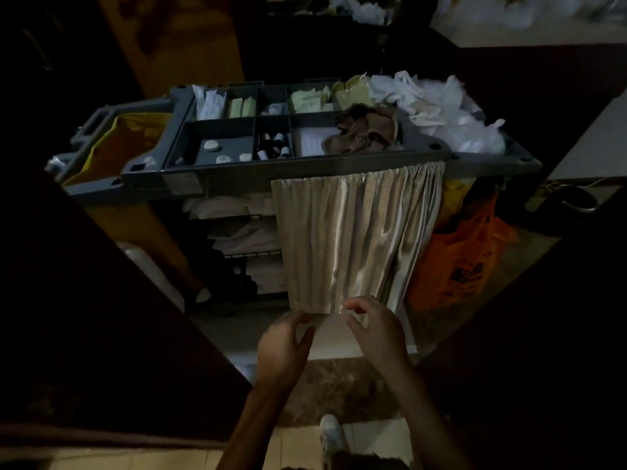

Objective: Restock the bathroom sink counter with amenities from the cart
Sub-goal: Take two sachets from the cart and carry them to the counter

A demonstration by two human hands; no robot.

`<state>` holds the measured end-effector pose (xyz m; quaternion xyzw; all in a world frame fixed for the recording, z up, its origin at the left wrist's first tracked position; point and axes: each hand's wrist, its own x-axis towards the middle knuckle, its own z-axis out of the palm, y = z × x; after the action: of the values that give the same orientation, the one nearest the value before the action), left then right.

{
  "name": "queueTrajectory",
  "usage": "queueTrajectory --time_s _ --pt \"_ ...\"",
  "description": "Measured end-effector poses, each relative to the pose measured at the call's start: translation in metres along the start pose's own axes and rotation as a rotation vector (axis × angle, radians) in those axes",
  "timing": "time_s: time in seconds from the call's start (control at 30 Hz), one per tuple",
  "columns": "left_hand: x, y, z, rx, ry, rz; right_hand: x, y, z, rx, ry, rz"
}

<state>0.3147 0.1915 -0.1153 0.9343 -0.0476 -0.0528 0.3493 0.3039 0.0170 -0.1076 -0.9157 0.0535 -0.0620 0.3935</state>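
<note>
Head view: left hand (283,344) and right hand (376,329) both pinch what seems a pale packet (327,321), below the front edge of the cart (305,167).

Facing cart (237,167); left hand (286,342), right hand (378,329) pinch pale flat item (330,326).

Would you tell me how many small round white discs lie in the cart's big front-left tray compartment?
4: one disc mid-compartment, two nearer the front, one in the left corner; dimness may hide more.
</note>
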Motion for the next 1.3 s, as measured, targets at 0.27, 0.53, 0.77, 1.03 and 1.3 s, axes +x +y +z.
queueTrajectory --time_s 0.27,0.53,0.77,1.03,1.3 --pt "0.072 0.020 0.007 0.040 0.120 0.035 0.074 0.014 -0.011 0.032 -0.030 0.016" --pt "0.149 0.031 0.009 0.023 0.119 0.068 0.150 0.026 -0.009 0.055 -0.043 0.006" --pt "0.253 0.042 -0.017 -0.052 0.160 0.140 0.256 0.014 -0.010 0.089 -0.012 -0.061" --pt "0.392 0.054 -0.066 -0.100 0.385 0.217 0.405 -0.035 0.000 0.107 -0.003 -0.144" --pt "0.494 0.044 -0.084 -0.165 0.453 0.187 0.508 -0.044 0.013 0.045 0.049 -0.233"
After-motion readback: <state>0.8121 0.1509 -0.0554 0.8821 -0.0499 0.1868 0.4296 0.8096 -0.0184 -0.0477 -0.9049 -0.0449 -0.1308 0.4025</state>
